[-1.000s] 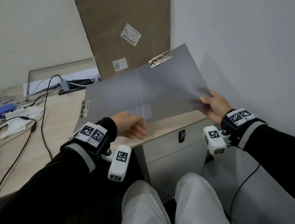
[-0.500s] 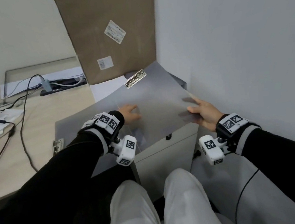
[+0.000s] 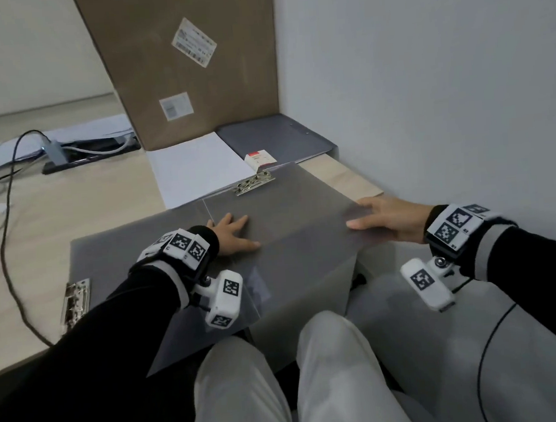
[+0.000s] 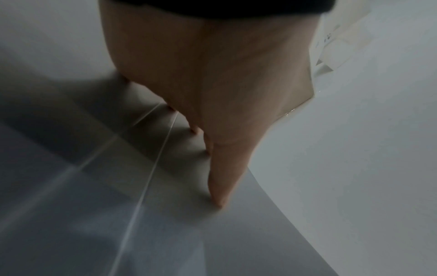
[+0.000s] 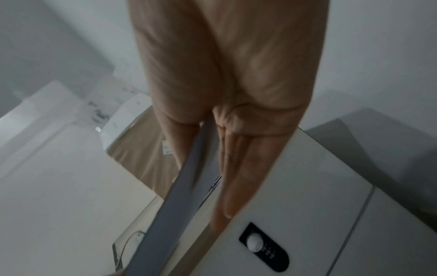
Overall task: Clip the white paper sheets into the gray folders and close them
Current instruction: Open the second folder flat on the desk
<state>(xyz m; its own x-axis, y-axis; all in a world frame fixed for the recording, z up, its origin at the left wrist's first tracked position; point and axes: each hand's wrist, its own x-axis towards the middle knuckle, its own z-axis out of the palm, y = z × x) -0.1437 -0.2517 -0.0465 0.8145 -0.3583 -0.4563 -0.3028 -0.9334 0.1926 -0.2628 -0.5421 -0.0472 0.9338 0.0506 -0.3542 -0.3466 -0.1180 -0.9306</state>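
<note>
At the far left of the head view, black cables [image 3: 7,212] trail over the wooden worktop [image 3: 32,236]; behind them a grey adapter [image 3: 53,152] lies by loose papers; a metal clip [image 3: 74,301] sits on the near-left edge of the open folder [image 3: 291,223], which lies spread on the worktop with its near part hanging past the edge over the person's lap; the left hand [image 3: 230,233] presses flat on the folder beside its centre crease, fingers straight and spread, gripping nothing; in the left wrist view the same hand [image 4: 212,78] shows its fingertips down on the grey surface [image 4: 118,214] next to the crease line; behind the folder a stack of white sheets [image 3: 196,165] lies on the worktop, its near edge tucked under the folder's far edge; a brown cardboard box [image 3: 185,61] stands behind the sheets; a second clip [image 3: 254,182] sits on the folder's far edge; right of the sheets a closed folder [image 3: 284,138] lies in the corner with a small red-and-white box [image 3: 260,158] on it; the right hand [image 3: 387,222] holds the open folder's right edge, thumb on top; the right wrist view shows this hand [image 5: 236,74] with the panel [image 5: 179,196] pinched between thumb and straight fingers, above a white drawer unit [image 5: 319,205] with a lock [image 5: 263,246].
</note>
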